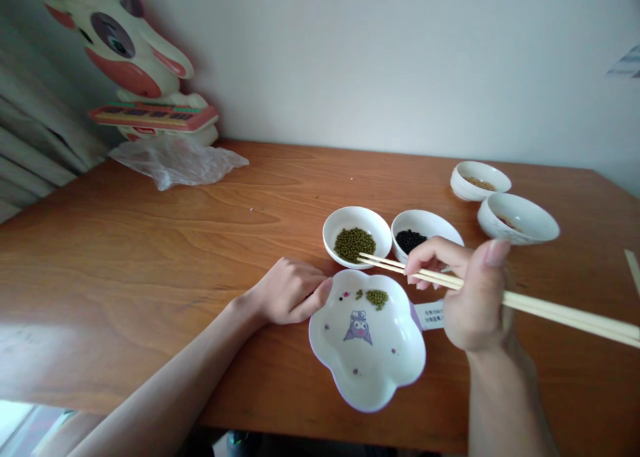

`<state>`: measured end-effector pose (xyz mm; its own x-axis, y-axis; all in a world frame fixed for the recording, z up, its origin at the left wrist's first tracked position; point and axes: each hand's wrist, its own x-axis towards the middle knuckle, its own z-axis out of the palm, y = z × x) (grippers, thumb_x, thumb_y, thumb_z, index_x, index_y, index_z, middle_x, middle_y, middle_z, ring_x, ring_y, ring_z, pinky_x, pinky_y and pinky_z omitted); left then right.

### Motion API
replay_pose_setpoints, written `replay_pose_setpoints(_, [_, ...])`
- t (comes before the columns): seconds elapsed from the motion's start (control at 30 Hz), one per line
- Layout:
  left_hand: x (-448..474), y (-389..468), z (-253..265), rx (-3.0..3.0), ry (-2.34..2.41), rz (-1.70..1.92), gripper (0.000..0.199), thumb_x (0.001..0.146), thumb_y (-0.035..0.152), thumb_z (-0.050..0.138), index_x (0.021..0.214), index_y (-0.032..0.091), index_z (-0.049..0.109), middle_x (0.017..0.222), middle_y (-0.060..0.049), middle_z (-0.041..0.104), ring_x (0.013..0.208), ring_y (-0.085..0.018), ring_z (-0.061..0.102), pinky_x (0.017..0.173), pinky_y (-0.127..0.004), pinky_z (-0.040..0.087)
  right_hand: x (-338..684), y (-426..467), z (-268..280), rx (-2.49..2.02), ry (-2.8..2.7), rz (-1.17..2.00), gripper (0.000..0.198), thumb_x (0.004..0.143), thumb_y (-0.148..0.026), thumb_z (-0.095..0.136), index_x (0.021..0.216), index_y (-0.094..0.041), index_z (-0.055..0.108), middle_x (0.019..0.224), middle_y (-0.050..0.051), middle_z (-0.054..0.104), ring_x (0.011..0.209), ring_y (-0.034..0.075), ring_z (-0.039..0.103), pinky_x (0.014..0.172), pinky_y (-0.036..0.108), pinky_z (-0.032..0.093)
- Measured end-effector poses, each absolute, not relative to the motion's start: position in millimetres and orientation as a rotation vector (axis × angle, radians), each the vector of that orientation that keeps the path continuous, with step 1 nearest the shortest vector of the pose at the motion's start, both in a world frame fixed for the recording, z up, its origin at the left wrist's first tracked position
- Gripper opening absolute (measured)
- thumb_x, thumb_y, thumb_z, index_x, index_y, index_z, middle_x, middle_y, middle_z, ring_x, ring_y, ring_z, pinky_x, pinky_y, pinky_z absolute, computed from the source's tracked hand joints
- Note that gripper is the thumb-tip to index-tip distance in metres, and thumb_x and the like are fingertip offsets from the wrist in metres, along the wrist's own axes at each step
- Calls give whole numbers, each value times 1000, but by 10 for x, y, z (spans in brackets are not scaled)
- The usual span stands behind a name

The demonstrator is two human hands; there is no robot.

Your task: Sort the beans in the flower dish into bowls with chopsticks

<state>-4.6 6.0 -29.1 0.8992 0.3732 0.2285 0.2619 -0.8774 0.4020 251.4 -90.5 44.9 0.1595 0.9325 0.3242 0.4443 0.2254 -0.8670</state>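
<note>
My right hand [473, 290] is closed round a pair of pale chopsticks [550, 310]. Their tips reach over the white bowl of green mung beans [330, 247], at the near side of the heap; whether a bean is between them I cannot tell. My left hand [293, 290] has its fingers curled and grips the upper left rim of a white flower-shaped dish [367, 377] with a purple edge and a cartoon print. A small cluster of mung beans [377, 300] lies in the dish's upper part. Behind my right hand, partly covered, stands a bowl of black beans [435, 220].
Two white bowls, a far one [467, 189] and a nearer one [533, 227], with brownish contents stand at the back right. A printed paper slip [431, 316] lies beside the dish. At the back left are a cow-shaped toy keyboard [155, 114] and a clear plastic bag [185, 164].
</note>
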Motion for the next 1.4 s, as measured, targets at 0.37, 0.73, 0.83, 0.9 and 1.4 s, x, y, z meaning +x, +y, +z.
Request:
replay_pose_setpoints(0.37, [-48,77,-304,2708,485,405,42,109,31,32,73,19,53,72,-1,61,61,-13,53,59,-30,34,2609,-1246,478,-1352,-1536,602,85,93,-85,15,71,-25,70,69,7,69,65,24,63,55,36,39])
replay_pose_setpoints(0.73, [-55,64,-296,2696,483,403,40,108,30,34,74,19,53,73,-2,61,62,-14,54,59,-30,35,2677,-1285,286,-1343,-1686,904,80,99,-76,9,78,-21,63,66,3,61,59,19,52,58,34,34])
replay_pose_setpoints(0.83, [-55,66,-306,2694,491,404,41,108,30,33,74,19,53,73,-2,62,62,-14,54,59,-30,35,2678,-1280,279,-1376,-1699,909,79,101,-74,8,78,-21,62,65,3,60,59,19,52,58,34,35])
replay_pose_setpoints(0.9, [-56,68,-310,2693,493,406,41,108,31,33,74,19,53,73,-2,62,61,-14,54,59,-30,35,2667,-1276,291,-1387,-1702,889,79,101,-72,7,77,-21,62,65,3,60,59,19,53,58,34,35])
replay_pose_setpoints(1.4, [-55,71,-310,2682,472,412,40,108,29,34,73,19,50,73,-1,61,61,-13,53,59,-31,32,2758,-1349,323,-1358,-1632,772,81,101,-73,12,70,-23,68,68,7,68,63,22,62,58,35,43])
